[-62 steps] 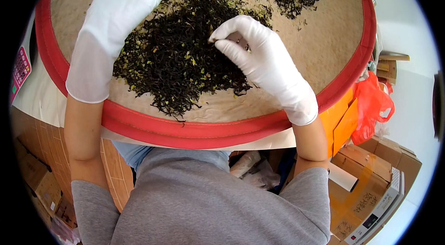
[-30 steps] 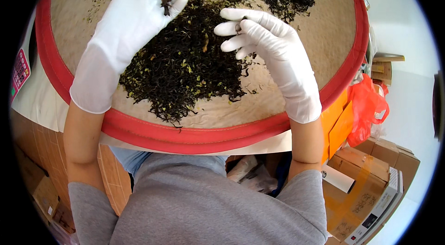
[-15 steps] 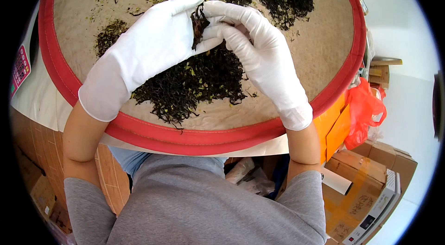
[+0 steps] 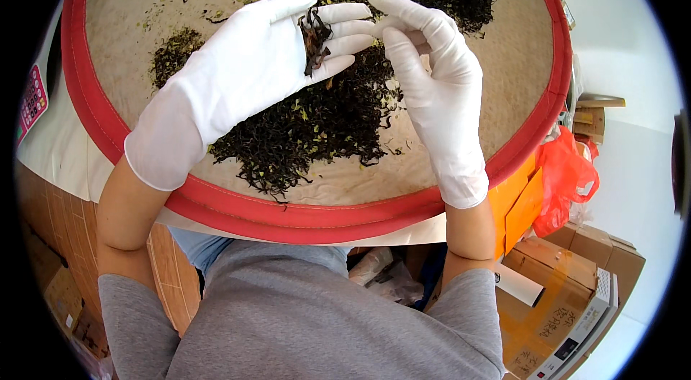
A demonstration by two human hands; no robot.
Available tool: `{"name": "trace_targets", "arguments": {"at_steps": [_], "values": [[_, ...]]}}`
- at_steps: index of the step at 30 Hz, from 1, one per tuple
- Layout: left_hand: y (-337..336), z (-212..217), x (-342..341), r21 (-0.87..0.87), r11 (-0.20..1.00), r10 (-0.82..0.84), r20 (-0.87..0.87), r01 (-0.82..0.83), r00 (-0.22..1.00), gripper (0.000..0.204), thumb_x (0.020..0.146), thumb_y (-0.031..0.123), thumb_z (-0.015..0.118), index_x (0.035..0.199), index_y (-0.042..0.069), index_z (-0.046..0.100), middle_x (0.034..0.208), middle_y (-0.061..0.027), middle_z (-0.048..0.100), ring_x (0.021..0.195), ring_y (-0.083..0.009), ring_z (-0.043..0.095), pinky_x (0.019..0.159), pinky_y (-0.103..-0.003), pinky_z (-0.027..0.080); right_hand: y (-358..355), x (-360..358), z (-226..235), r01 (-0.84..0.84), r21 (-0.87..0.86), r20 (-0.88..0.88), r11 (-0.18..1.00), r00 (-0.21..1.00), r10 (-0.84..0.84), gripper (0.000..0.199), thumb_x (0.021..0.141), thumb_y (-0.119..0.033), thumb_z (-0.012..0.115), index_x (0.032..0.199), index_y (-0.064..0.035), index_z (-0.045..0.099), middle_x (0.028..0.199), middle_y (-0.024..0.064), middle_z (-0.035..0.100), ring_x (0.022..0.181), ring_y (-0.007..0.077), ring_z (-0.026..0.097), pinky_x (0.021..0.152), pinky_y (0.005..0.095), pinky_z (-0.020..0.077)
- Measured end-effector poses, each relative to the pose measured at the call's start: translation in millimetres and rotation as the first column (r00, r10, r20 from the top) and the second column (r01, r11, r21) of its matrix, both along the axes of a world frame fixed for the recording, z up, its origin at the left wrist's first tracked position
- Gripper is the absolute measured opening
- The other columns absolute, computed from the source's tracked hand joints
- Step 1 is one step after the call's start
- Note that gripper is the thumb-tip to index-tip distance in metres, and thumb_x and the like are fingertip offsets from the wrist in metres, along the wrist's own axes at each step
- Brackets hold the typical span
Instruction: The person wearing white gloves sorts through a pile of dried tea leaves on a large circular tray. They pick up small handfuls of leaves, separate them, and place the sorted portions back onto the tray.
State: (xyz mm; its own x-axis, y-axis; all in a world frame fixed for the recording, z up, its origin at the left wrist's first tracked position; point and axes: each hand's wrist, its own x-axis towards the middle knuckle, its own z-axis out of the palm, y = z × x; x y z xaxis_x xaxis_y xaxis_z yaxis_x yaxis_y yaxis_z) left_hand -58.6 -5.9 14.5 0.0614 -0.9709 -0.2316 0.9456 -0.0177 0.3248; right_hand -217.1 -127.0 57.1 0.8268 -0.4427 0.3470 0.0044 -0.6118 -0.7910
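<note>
Nearest the camera, the person's grey-sleeved forearms rose from the lower edge, with cardboard boxes (image 4: 576,301) and an orange plastic bag (image 4: 568,178) on the floor to the right. Above them lay a round woven tray with a red rim (image 4: 288,218), bearing a spread of dark dried tea leaves (image 4: 309,128). The left hand (image 4: 245,74), in a white glove, was held palm-up and open over the tray, with a small clump of leaves (image 4: 314,38) resting on its fingers. The right hand (image 4: 435,85), also gloved, stood just beside it, its fingertips drawn loosely together near that clump; whether they pinched any leaf could not be told. By judgement, the sorting was partly done: a small separate patch (image 4: 176,56) lay apart at the left, while the main mass near and far remained to be gone through. Against the frame half a second earlier, the hands had parted slightly and the right fingers had lifted off the clump; two seconds earlier both hands lay down among the leaves.
</note>
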Motion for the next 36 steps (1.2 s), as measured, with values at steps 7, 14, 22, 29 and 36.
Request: {"name": "trace_targets", "arguments": {"at_steps": [7, 14, 22, 29, 36], "values": [[1, -4, 4, -0.071, 0.997, -0.045, -0.031, 0.043, 0.998, 0.048, 0.106, 0.022, 0.034, 0.140, -0.011, 0.041, 0.132, -0.0213, 0.057, 0.121, -0.0287, 0.058, 0.105, -0.041, 0.048, -1, 3, -4, 0.053, -0.245, -0.058, 0.968, 0.996, -0.069, 0.025, 0.090, 0.001, 0.067, 0.113, -0.0074, 0.071, 0.095, 0.0003, 0.063, 0.077, 0.0070, 0.056, 0.077, 0.0223, 0.0483], [10, -9, 49, -0.303, 0.948, 0.076, -0.084, -0.098, 0.994, 0.048, 0.106, 0.018, 0.032, 0.144, -0.011, 0.036, 0.138, -0.0232, 0.052, 0.131, -0.0307, 0.050, 0.110, -0.041, 0.045, 4, 10, -10, -0.326, -0.485, -0.196, 0.811, 0.945, 0.262, 0.059, 0.074, -0.033, 0.083, 0.126, -0.0104, 0.064, 0.116, 0.0150, 0.062, 0.108, 0.0323, 0.059, 0.095, 0.0419, 0.0483], [12, -9, 62, -0.189, 0.944, 0.258, -0.089, -0.270, 0.962, 0.040, 0.103, 0.013, 0.034, 0.133, -0.006, 0.050, 0.129, -0.0177, 0.061, 0.121, -0.0283, 0.057, 0.106, -0.042, 0.046, 46, 23, -51, -0.583, -0.570, -0.522, 0.579, 0.801, 0.292, 0.100, 0.065, -0.057, 0.079, 0.152, -0.0295, 0.038, 0.151, 0.0208, 0.037, 0.137, 0.0433, 0.038, 0.113, 0.0578, 0.0307], [15, 0, 69, -0.082, 0.916, 0.393, -0.021, -0.393, 0.920, 0.039, 0.103, 0.014, 0.035, 0.135, -0.002, 0.051, 0.132, -0.0139, 0.060, 0.123, -0.0259, 0.056, 0.105, -0.041, 0.045, 28, 48, -50, -0.522, -0.555, -0.370, 0.647, 0.852, 0.369, 0.039, 0.076, -0.032, 0.077, 0.107, -0.0101, 0.068, 0.101, 0.0101, 0.061, 0.097, 0.0289, 0.062, 0.085, 0.0408, 0.0520], [17, -1, 72, -0.196, 0.932, 0.290, -0.107, -0.306, 0.951, 0.038, 0.103, 0.013, 0.036, 0.134, -0.003, 0.051, 0.129, -0.0130, 0.062, 0.120, -0.0265, 0.059, 0.104, -0.042, 0.047, -33, 26, -10, -0.067, 0.712, -0.152, 0.699, 0.957, 0.247, 0.033, 0.091, -0.018, 0.066, 0.121, -0.0049, 0.064, 0.108, 0.0012, 0.069, 0.101, 0.0130, 0.064, 0.092, 0.0294, 0.0515]]}}
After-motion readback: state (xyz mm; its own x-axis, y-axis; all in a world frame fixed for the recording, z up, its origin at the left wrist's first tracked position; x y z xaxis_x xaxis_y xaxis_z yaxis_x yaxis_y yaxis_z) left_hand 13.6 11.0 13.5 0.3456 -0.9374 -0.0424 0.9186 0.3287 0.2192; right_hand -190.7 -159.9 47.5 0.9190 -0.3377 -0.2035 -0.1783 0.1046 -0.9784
